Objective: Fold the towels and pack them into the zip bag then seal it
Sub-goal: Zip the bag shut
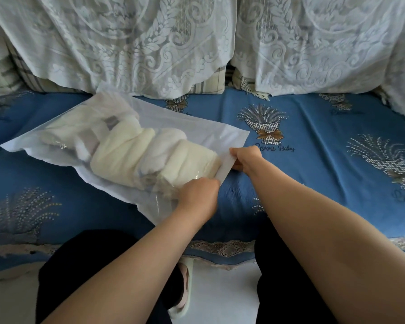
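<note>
A frosted translucent zip bag (187, 118) lies flat on the blue sofa seat, left of centre. Several folded cream and white towels (126, 150) fill it and show through the plastic. The bag's mouth strip (225, 168) points toward me at the lower right of the bag. My left hand (198, 198) grips the near end of that strip, fingers curled over the edge. My right hand (246, 157) pinches the strip's far end. Both forearms reach in from the bottom of the view.
The blue patterned seat cover (325, 160) stretches to the right of the bag. White lace drapes (197, 43) hang over the backrest cushions behind it. My dark-trousered knees and a pale slipper (185, 288) are at the bottom, by the seat's lace front edge.
</note>
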Demonstrator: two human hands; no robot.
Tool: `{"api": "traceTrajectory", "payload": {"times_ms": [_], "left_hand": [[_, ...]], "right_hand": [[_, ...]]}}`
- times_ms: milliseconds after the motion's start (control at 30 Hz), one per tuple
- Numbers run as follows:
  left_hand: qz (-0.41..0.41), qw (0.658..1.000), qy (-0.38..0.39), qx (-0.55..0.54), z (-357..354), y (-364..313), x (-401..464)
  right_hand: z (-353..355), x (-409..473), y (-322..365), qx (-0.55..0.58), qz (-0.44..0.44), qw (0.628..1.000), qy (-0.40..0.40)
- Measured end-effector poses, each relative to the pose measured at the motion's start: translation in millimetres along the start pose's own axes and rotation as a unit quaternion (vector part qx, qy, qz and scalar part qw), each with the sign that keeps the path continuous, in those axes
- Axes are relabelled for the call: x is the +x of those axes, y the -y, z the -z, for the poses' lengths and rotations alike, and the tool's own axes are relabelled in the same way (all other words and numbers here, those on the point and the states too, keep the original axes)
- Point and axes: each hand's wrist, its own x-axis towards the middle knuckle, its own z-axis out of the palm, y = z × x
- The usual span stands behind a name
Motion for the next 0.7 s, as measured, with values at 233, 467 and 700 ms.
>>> {"api": "traceTrajectory", "payload": {"times_ms": [233, 467, 700], "left_hand": [[0.011, 0.999, 0.009, -0.034, -4, -1, 11], [0.011, 0.999, 0.010, -0.036, -7, -1, 11], [0.011, 0.999, 0.004, -0.037, -8, -2, 13]], "right_hand": [[-3, 27, 5, 0.008, -0.001, 1.000, 0.000], [-4, 51, 12, 0.034, 0.002, 0.999, 0.002], [-5, 71, 19, 0.038, 0.006, 0.999, 0.005]]}}
